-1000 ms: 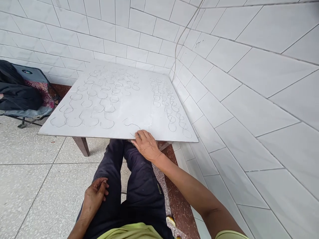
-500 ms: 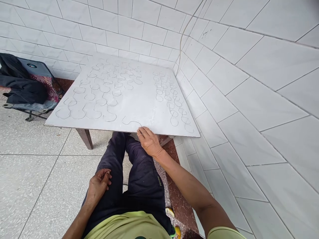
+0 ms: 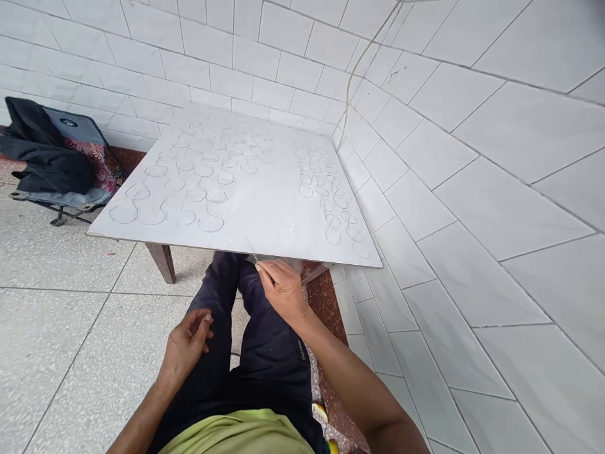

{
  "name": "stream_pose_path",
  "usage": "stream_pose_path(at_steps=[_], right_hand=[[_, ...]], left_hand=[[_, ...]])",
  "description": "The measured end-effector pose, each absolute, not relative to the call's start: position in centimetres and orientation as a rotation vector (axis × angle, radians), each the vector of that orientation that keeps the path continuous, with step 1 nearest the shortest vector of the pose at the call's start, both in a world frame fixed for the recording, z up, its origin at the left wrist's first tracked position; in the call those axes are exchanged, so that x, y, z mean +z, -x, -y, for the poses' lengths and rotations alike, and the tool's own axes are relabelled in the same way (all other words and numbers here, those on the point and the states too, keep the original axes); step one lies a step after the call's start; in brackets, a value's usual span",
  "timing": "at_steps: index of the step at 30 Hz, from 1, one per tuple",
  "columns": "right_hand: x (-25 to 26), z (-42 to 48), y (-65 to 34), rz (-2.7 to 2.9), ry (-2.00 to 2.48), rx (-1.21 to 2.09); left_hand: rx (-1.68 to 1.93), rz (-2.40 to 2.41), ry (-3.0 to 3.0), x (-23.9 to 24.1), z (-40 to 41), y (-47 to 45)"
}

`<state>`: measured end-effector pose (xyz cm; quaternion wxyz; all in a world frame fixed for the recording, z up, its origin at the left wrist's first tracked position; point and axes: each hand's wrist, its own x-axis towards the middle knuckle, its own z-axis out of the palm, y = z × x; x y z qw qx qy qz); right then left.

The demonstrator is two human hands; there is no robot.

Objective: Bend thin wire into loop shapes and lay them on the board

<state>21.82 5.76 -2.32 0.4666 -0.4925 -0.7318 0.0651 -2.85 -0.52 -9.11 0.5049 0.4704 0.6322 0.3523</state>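
Between the thumb and fingers of my right hand (image 3: 281,287) is a thin curved wire (image 3: 251,246), its free end pointing up over the near edge of a white board (image 3: 265,208). My left hand (image 3: 189,337) rests by my left thigh, thumb pressed to curled fingers; whatever it may hold is too small to make out. On the board's left part lie several rows of thin S-shaped wires (image 3: 211,222). Another group of curled wires (image 3: 333,234) runs along the right side.
The board lies on a wooden-legged table (image 3: 161,261) in a corner of white tiled walls (image 3: 425,189). A cable (image 3: 348,94) hangs down the corner. At left stands a folding chair (image 3: 85,200) with dark cloth (image 3: 57,167) over it. Speckled floor (image 3: 57,353) lies below.
My right hand has picked the wire up off the board and drawn it slightly back toward me. My left hand has risen a little. The view has shifted slightly.
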Motion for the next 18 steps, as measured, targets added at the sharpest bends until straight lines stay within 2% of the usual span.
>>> stream_pose_path(at_steps=[5,8,11,18], right_hand=[[-1.3,-2.2,-19.0,1.418,1.250,0.823],[-1.3,-1.2,-18.1,1.292,1.269,0.972],[-1.6,-0.7,-17.7,1.337,1.310,0.886],[-2.3,-0.4,-16.9,1.698,1.382,0.264]], left_hand=[[0.995,-1.456,-1.199,-1.6,-1.0,0.9],[1.038,-1.403,-1.228,0.2,-0.6,0.1],[1.123,-1.384,-1.188,0.4,0.9,-0.3],[1.226,-1.293,-0.944,-1.0,4.5,-0.8]])
